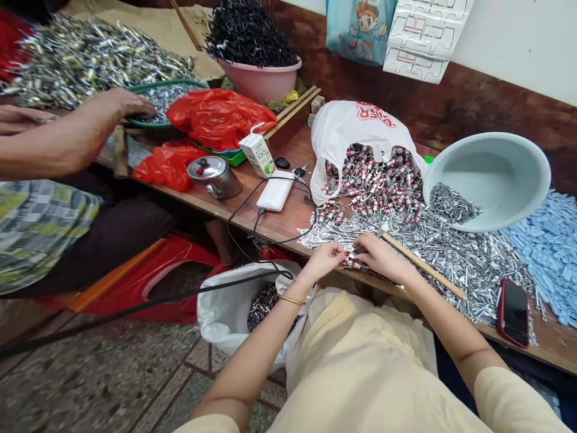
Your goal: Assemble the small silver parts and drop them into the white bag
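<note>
At the table's front edge, my left hand (325,260) has its fingers pinched together, and what they hold is too small to name. My right hand (378,252) faces it a short way off, fingers closed around something small and mostly hidden. Just under both hands lies a red-and-silver metal part (352,264). Behind them spreads a heap of small silver metal pieces (478,270). A wooden-handled tool (424,266) rests on the heap beside my right hand. Similar red-and-silver parts (374,180) spill from a white plastic bag (329,126).
A grey-blue basin (509,180) tilts over the heap, near light blue pieces (550,252) and a phone (514,314). Left stand a power bank (276,191) with cable, a drink carton (258,154) and a metal cup (215,178). Below hangs a white sack (220,307). A co-worker's arm (67,138) reaches in.
</note>
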`<state>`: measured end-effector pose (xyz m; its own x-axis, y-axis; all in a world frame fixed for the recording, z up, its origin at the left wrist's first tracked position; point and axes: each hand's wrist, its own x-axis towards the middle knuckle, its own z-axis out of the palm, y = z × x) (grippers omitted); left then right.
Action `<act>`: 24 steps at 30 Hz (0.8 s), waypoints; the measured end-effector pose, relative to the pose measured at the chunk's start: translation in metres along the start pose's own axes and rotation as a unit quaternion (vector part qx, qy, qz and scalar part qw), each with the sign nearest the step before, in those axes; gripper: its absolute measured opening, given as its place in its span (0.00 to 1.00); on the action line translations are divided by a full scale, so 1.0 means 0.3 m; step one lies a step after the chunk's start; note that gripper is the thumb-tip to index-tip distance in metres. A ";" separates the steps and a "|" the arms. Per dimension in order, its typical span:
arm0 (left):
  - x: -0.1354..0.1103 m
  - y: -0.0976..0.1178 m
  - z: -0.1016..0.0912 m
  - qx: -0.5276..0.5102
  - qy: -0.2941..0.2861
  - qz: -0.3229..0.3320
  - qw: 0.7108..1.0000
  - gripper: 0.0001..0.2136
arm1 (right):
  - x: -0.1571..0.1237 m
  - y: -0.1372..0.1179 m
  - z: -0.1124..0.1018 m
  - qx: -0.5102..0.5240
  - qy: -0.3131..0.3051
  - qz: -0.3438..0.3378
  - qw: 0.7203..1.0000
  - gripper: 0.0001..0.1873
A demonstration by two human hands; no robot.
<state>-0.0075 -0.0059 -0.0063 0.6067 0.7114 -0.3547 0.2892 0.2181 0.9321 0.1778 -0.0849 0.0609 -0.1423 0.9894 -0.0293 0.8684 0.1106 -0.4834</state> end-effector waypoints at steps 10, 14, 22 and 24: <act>0.003 0.011 -0.008 0.203 0.025 0.054 0.977 0.06 | -0.240 0.192 -0.071 -0.277 0.027 0.192 0.941 0.09; -0.017 0.057 -0.004 0.273 0.041 0.066 0.959 0.06 | -0.246 0.114 -0.110 -0.200 0.044 0.181 0.962 0.17; -0.039 0.104 0.001 0.321 0.046 0.055 0.944 0.08 | -0.267 -0.026 -0.107 -0.166 -0.048 0.062 0.983 0.25; -0.041 0.105 0.001 0.321 0.046 0.057 0.944 0.08 | -0.267 -0.031 -0.090 -0.191 -0.053 0.073 0.978 0.26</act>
<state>-0.0054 -0.0080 0.0274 0.6032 0.7667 -0.2199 0.6330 -0.2924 0.7168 0.1938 -0.1626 0.0914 -0.0351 0.9842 -0.1734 0.9942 0.0167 -0.1065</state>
